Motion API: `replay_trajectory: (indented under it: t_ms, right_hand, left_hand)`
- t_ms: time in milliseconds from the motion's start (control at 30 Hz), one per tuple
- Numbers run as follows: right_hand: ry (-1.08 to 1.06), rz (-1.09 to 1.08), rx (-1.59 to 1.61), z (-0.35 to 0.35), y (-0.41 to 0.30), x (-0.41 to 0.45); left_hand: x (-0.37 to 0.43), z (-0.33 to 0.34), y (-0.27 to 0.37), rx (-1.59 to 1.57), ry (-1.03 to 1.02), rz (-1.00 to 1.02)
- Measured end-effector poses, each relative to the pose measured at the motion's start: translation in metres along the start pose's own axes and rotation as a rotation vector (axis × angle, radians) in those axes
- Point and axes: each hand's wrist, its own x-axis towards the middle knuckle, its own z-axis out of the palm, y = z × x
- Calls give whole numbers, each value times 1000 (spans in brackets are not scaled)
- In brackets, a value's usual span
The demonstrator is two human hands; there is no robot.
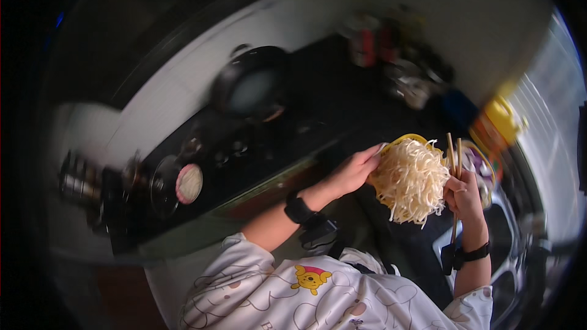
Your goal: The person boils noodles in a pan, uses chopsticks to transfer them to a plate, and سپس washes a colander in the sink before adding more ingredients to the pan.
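Note:
My left hand [355,172] grips the left rim of a yellow basket [409,138]. The basket is heaped with pale noodle-like strands [415,181], some hanging over its near side. On the opposite side, my right hand [465,197] is closed around a pair of wooden chopsticks [455,153], their upper ends pointing away from me. Its fingers also lie against the basket's right side; whether they bear its weight is hard to tell. Just beyond that hand stands another yellow-rimmed basket [493,172] with purple and white pieces, perhaps cut onion.
A dark wok [252,85] sits on the black counter [316,87]. To the left are a glass lid [163,188] and a pink-rimmed round item [189,184]. A metal double sink [509,238] lies at right, a yellow jug [502,119] behind it. Blurred containers [367,43] line the back.

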Motion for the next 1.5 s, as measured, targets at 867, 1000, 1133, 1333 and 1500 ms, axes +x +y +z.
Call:
replay_trajectory:
  t_ms: [867,1000,1133,1333,1500]
  right_hand:
    - [-234,-824,-1066,406,-85,322]
    - [-160,-892,-1168,420,-97,316]
    - [-61,-915,-1294,429,-107,308]
    - [-44,-1136,-1527,454,-101,299]
    - [-135,-1320,-1652,466,-100,294]
  left_hand:
    - [-5,-376,-5,736,1249,-50]
    - [-19,-402,-33,746,1178,-137]
    - [-18,-401,-27,844,1116,-93]
    - [-12,-396,-6,925,1077,281]
    - [8,-386,13,943,946,465]
